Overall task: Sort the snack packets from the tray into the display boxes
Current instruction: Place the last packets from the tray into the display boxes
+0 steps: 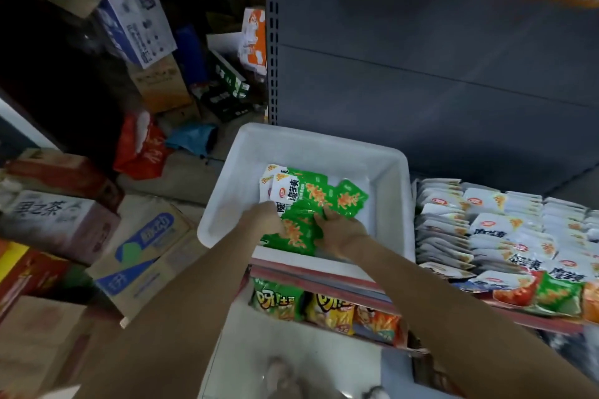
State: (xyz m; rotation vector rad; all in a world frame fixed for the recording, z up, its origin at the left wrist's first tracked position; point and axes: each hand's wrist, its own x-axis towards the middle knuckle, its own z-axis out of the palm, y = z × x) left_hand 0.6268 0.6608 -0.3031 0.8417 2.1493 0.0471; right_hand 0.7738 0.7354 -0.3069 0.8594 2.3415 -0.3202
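A white plastic tray (291, 142) stands on the shelf and holds a heap of green snack packets (316, 196). Both hands are inside the tray at its near side. My left hand (265, 217) grips the left edge of the green packets. From the right, my right hand (340, 230) grips the same bunch. To the right of the tray, display boxes (486, 230) hold rows of white packets standing on edge, with a few red and green ones at the front.
A lower shelf (324, 304) under the tray shows green, yellow and orange chip bags. Cardboard cartons (139, 256) are stacked on the floor to the left. A grey shelf back panel (421, 58) rises behind the tray.
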